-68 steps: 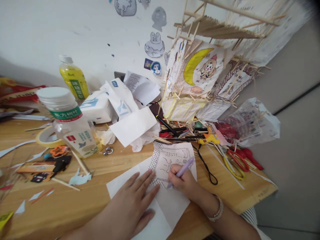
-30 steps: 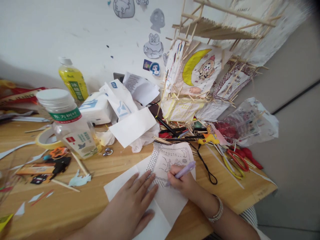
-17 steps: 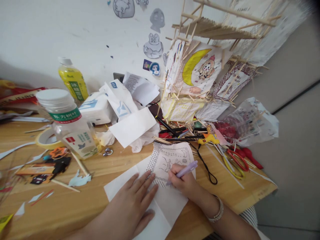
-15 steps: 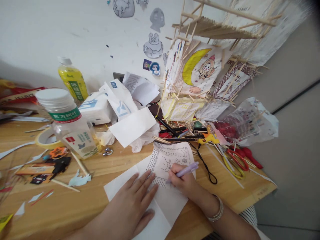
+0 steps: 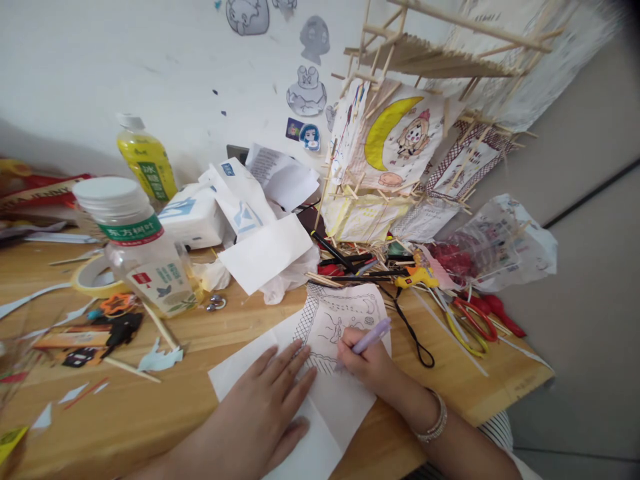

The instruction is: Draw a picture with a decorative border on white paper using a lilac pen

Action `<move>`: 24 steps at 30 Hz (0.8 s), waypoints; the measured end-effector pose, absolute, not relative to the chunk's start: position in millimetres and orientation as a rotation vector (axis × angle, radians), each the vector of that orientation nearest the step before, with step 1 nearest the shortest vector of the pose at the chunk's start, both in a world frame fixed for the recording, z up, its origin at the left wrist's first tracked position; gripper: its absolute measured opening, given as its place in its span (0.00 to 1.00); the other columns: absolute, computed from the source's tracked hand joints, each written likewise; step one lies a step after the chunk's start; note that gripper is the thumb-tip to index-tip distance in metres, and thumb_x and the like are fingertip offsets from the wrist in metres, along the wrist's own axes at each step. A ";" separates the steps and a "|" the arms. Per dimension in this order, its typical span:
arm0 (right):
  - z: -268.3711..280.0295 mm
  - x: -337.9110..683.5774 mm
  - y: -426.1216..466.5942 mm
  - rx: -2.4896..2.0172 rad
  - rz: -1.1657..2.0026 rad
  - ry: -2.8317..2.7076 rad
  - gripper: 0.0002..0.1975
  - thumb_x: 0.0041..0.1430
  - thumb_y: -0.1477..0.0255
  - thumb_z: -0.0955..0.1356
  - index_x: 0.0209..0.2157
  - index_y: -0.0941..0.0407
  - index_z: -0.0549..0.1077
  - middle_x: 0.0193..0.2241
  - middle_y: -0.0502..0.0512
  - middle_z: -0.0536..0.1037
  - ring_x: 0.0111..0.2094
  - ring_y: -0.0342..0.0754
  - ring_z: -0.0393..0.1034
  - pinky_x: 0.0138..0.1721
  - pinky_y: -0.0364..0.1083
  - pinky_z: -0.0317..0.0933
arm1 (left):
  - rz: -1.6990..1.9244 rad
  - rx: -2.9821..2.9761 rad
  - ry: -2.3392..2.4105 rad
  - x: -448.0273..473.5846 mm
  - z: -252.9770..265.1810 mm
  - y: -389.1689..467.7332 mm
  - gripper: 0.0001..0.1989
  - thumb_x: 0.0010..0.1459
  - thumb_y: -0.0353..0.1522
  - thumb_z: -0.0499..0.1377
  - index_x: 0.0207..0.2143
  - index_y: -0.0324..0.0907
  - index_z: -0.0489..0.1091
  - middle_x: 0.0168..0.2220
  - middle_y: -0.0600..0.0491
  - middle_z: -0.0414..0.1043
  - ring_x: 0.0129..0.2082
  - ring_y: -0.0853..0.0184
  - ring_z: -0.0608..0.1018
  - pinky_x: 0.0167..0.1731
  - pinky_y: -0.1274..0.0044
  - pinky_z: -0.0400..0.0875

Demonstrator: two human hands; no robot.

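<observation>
A creased white sheet of paper [image 5: 330,413] lies on the wooden table, its far part covered with a black line drawing [image 5: 327,327] that has a cross-hatched border, a moon and lettering. My left hand [image 5: 273,393] rests flat on the sheet, fingers stretched out, just left of the drawing. In my right hand [image 5: 363,360], which wears a bracelet, a light purple pen [image 5: 373,335] is gripped. The pen's tip is low on the drawing, beside a row of short strokes; my fingers partly cover the picture.
Beyond the paper stands a stick frame [image 5: 395,133] hung with drawn panels. Pens [image 5: 350,263], a yellow glue gun [image 5: 417,275] and scissors [image 5: 475,327] lie before it. Left are a capped bottle [image 5: 145,260], a tape roll [image 5: 95,277], a tissue pack [image 5: 195,217] and paper scraps.
The upper end of the purple pen has tipped slightly left and toward me, and a few more strokes show along the drawing's lower edge. My left hand has stayed in place.
</observation>
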State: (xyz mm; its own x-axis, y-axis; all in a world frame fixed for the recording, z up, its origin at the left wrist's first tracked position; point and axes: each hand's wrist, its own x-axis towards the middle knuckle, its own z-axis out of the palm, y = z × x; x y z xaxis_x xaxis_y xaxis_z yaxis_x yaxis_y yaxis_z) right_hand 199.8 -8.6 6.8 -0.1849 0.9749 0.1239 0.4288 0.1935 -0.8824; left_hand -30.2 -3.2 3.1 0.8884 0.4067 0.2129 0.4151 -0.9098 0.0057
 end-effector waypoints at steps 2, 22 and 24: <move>7.1 199.4 -8.6 -1.322 0.934 -1.727 0.14 0.56 0.72 0.61 0.18 0.54 0.56 0.17 0.45 0.58 0.21 0.42 0.55 0.23 0.42 0.50 | -0.346 -3.016 -0.659 -30.6 2.7 -3.3 0.25 0.61 0.38 0.55 0.60 0.40 0.61 0.61 0.39 0.58 0.60 0.49 0.63 0.55 0.58 0.60; 23.9 215.1 -2.4 -1.266 0.736 -1.432 0.13 0.61 0.67 0.61 0.23 0.54 0.64 0.17 0.47 0.67 0.19 0.43 0.60 0.21 0.42 0.55 | -0.429 -3.025 -0.635 -31.8 1.9 -1.1 0.24 0.62 0.39 0.54 0.59 0.40 0.62 0.60 0.40 0.60 0.59 0.50 0.65 0.54 0.61 0.62; 32.4 233.2 0.9 -1.282 0.483 -1.394 0.09 0.62 0.66 0.61 0.33 0.54 0.69 0.23 0.50 0.72 0.22 0.45 0.64 0.26 0.45 0.60 | -0.461 -2.997 -0.598 -32.1 -1.7 -1.1 0.24 0.62 0.38 0.54 0.59 0.39 0.62 0.60 0.39 0.61 0.58 0.50 0.66 0.53 0.61 0.64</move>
